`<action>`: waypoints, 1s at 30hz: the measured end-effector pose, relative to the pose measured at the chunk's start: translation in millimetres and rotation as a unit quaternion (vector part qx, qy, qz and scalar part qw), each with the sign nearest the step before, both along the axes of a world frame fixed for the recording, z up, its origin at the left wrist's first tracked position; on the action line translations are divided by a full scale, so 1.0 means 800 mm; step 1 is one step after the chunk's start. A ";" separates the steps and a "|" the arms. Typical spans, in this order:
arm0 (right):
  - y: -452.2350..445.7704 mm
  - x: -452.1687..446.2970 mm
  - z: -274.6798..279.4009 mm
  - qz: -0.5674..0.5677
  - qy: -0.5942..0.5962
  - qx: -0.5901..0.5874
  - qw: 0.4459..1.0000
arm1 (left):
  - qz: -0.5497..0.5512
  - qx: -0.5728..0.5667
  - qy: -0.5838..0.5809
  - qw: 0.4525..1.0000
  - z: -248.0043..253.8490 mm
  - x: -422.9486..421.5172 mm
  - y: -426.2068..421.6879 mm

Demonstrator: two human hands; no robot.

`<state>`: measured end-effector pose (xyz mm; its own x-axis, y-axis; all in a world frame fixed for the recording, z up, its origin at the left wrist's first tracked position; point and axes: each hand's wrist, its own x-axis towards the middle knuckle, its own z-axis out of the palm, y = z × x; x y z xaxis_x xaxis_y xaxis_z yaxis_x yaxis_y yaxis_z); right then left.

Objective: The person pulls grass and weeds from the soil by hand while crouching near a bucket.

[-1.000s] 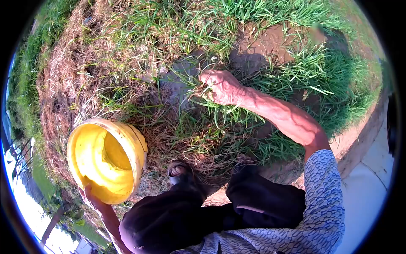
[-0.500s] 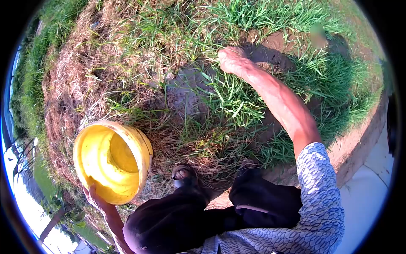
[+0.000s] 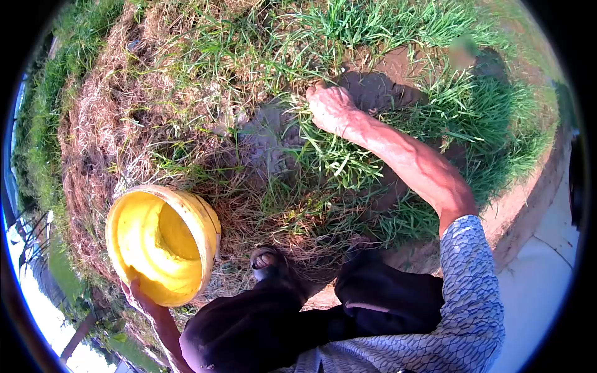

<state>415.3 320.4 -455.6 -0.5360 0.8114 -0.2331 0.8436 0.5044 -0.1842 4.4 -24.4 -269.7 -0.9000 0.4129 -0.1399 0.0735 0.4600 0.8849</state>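
A yellow bucket [image 3: 210, 227] tilts on the grass at the left, its mouth turned toward me and its inside lit by the sun. My left hand [image 3: 138, 297] grips its lower rim, with the fingertips just inside. Farther out, my right hand [image 3: 333, 109] is down among green grass [image 3: 342, 158], beside a patch of bare wet-looking soil [image 3: 270, 133]. Its fingers are curled inward and grass blades surround them. What lies between those fingertips is hidden.
Dry straw-like grass [image 3: 99, 143] covers the ground at the left. Taller green grass [image 3: 510, 124] grows at the right, beside an earthen edge [image 3: 522, 230] and a pale surface [image 3: 541, 280]. My sandalled foot [image 3: 264, 261] is near the bucket.
My right hand has shifted slightly left and toward me, staying among the grass. The bucket and my left hand sit a little lower in view.
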 end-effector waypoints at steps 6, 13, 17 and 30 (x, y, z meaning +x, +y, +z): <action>0.065 0.032 0.004 -0.044 -0.025 0.050 0.997 | -0.007 0.021 -0.018 1.000 0.002 0.009 0.006; 0.096 0.034 -0.005 -0.103 -0.067 0.006 0.992 | -0.004 0.024 -0.018 1.000 0.008 0.017 0.011; 0.097 0.048 -0.017 -0.084 0.028 -0.026 0.996 | 0.002 0.027 -0.003 1.000 0.002 0.009 0.007; 0.050 -0.105 0.093 -0.277 0.474 -0.353 0.758 | -0.002 0.027 -0.033 0.999 0.010 0.021 0.015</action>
